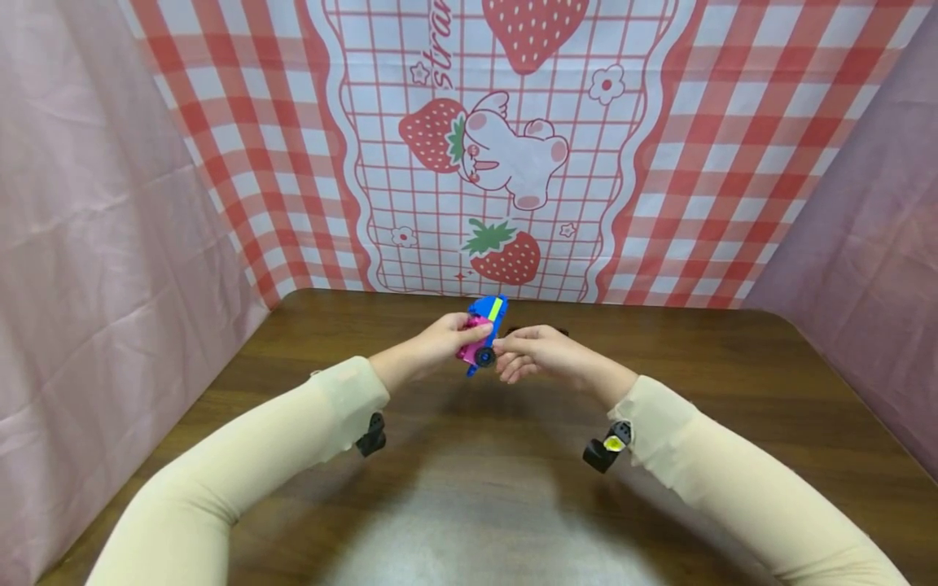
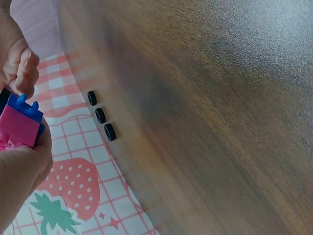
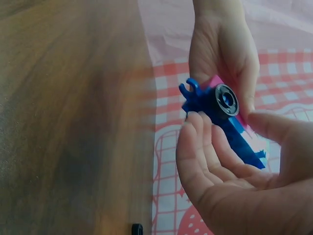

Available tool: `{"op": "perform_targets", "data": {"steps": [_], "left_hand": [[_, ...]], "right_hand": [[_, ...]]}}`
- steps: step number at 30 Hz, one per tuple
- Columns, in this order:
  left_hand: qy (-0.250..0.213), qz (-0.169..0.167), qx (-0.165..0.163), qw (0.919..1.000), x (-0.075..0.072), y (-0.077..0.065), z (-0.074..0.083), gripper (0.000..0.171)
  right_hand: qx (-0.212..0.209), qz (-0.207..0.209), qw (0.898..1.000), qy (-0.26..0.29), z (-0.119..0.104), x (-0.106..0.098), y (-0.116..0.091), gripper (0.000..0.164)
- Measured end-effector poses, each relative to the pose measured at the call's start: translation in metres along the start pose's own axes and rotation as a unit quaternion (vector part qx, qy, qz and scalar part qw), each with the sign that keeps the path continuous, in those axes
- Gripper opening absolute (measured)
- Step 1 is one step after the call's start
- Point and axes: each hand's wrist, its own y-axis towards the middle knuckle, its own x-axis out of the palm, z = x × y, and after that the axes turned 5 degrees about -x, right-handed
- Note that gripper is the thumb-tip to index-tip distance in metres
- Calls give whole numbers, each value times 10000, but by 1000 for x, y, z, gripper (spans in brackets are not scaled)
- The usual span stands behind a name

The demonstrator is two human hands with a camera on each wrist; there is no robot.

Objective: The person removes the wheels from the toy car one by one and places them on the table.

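Note:
My left hand [image 1: 449,335] holds a toy car [image 1: 495,309] of blue and pink blocks with a yellow-green stripe, tilted above the table. A black wheel [image 3: 227,101] with a blue hub sits on the car's side. My right hand [image 1: 535,352] is beside that wheel, its fingers loosely bent and its thumb apart from them. Whether those fingertips touch the car is hard to tell. Two blue hooks [image 2: 28,105] stick out from one end of the car. Much of the pink part is covered by my left hand.
Three black wheels [image 2: 100,115] stand in a row along the far edge of the brown wooden table [image 1: 469,496]; my right hand mostly hides them in the head view. Behind the table hangs a strawberry-print cloth [image 1: 506,163], with a pink curtain [image 1: 110,244] at the left.

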Motion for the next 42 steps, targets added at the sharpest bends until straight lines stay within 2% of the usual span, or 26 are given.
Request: {"op": "perform_targets", "data": {"steps": [3, 7, 13, 20, 27, 33, 38, 42], "left_hand": [[-28, 11, 30, 10000, 0, 0, 0, 40], [20, 130, 46, 9999, 3, -1, 1, 40], [173, 245, -63, 9995, 4, -1, 1, 42], [798, 272, 74, 9964, 0, -2, 0, 36], [824, 394, 6, 9958, 1, -2, 4, 36], [802, 741, -146, 9939, 5, -1, 4, 37], [961, 947, -172, 9907, 8, -2, 6, 35], [1093, 1074, -167, 9880, 11, -1, 6, 32]], "right_hand": [[-51, -253, 9994, -220, -1, 5, -1, 42], [-257, -374, 9978, -477, 0, 10, 0, 32], [-359, -277, 9965, -703, 3, 14, 1, 28], [-376, -90, 9940, -1026, 3, 16, -2, 29], [-651, -175, 9884, -1363, 6, 14, -3, 28], [-883, -465, 9789, -1781, 10, 17, -2, 35], [-957, 64, 9656, -2419, 11, 22, -3, 36], [-1151, 435, 9469, -2972, 13, 26, -5, 36]]}}
